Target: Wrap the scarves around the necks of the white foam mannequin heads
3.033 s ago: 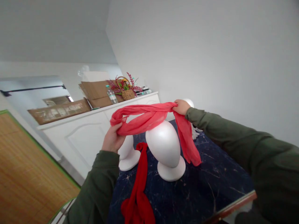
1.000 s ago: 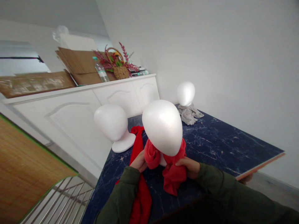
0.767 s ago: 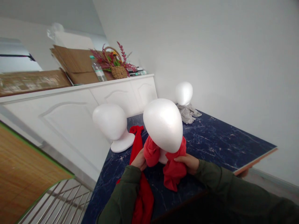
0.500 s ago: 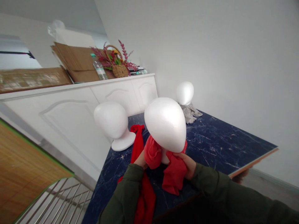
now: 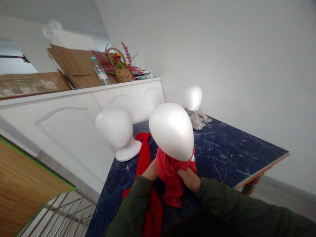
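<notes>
A white foam mannequin head (image 5: 171,130) stands in front of me. A coral-red scarf (image 5: 170,174) is wrapped around its neck, with one end hanging down the front. At the neck's right side, my right hand (image 5: 189,179) is closed and pinches the scarf's fold. My left hand (image 5: 151,171) grips the scarf at the left side, its fingertips hidden behind the cloth. A brighter red scarf (image 5: 153,210) lies on the table, running beneath my left forearm. A second white mannequin head (image 5: 115,128) stands bare to the left.
A third mannequin head (image 5: 193,98) with a grey scarf (image 5: 197,119) around its base stands at the table's back. The dark blue marbled table (image 5: 222,148) borders a white cabinet (image 5: 69,121). Cardboard (image 5: 74,62), a bottle (image 5: 101,71) and a flower basket (image 5: 123,75) stand on top.
My right hand has moved left across the neck's front with the scarf. The two sides now meet over the neck, covering the gap between them. The view has shifted slightly.
</notes>
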`<state>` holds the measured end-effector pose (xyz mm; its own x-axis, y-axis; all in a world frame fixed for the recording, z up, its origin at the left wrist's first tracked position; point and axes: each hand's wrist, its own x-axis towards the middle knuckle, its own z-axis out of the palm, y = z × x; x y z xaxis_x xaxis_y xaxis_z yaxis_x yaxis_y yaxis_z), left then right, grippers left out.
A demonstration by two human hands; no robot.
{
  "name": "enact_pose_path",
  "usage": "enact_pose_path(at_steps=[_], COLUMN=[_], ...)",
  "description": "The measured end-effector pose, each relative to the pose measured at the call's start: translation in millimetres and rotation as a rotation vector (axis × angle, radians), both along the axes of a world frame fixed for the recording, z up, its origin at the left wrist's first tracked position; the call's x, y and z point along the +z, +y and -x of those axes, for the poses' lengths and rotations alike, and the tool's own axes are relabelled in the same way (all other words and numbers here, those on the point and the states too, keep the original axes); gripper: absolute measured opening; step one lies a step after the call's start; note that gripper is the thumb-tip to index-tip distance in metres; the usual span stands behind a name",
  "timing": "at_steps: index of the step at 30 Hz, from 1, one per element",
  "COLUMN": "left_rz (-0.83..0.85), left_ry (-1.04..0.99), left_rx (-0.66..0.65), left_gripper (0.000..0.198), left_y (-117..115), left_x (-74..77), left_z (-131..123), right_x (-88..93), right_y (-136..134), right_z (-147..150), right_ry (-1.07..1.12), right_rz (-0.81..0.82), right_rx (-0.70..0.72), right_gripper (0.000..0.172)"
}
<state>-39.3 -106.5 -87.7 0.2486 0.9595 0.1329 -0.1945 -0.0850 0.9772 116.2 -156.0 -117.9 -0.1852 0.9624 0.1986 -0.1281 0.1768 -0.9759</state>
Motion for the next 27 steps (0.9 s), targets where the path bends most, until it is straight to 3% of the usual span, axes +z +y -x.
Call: enact_pose_path(at_steps=[2,5,10,14,16,18,22,25,27], left_rz=[-0.118,-0.28,-0.423,-0.467,-0.477,-0.473,-0.425,-0.44,-0.489], left_ry=[0.185,0.383,0.498,0.559,0.555,0.534,0.518,0.527,0.585], left_rx=[-0.082,-0.149,-0.209,-0.182,-0.132,-0.084,-0.031,0.005,0.03], left_gripper=[0.038,0.041,0.041,0.033,0.035,0.041,0.039,0.037,0.038], left_y=[-4.6,-7.1,-9.2,-12.3,-14.6,-16.9,-17.6,-13.8,-11.2], left_x=[0.9,1.9,6.1,8.2,9.6,11.4,12.3,9.2,7.0], left_z=[1.4,1.5,0.7,-2.5,-4.6,-6.1,-5.7,-4.5,-4.6], right_x=[4.6,8.1,-0.5,-3.8,-2.6,-0.7,3.7,9.3,14.3], right_y=[0.1,0.0,1.6,-1.9,-4.6,-6.2,-7.7,-13.1,-19.0], right_z=[8.5,19.8,30.6,31.4,26.5,16.2,-16.7,-36.2,-38.3], right_ry=[0.033,0.179,0.359,0.407,0.312,0.097,-0.317,-0.562,-0.667], right_rz=[-0.125,-0.092,0.078,0.226,0.269,0.201,-0.038,-0.313,-0.483], right_rx=[-0.136,-0.249,-0.23,-0.18,-0.161,-0.164,-0.208,-0.327,-0.316], right_gripper=[0.018,0.025,0.026,0.01,0.012,0.014,0.012,0.017,0.019])
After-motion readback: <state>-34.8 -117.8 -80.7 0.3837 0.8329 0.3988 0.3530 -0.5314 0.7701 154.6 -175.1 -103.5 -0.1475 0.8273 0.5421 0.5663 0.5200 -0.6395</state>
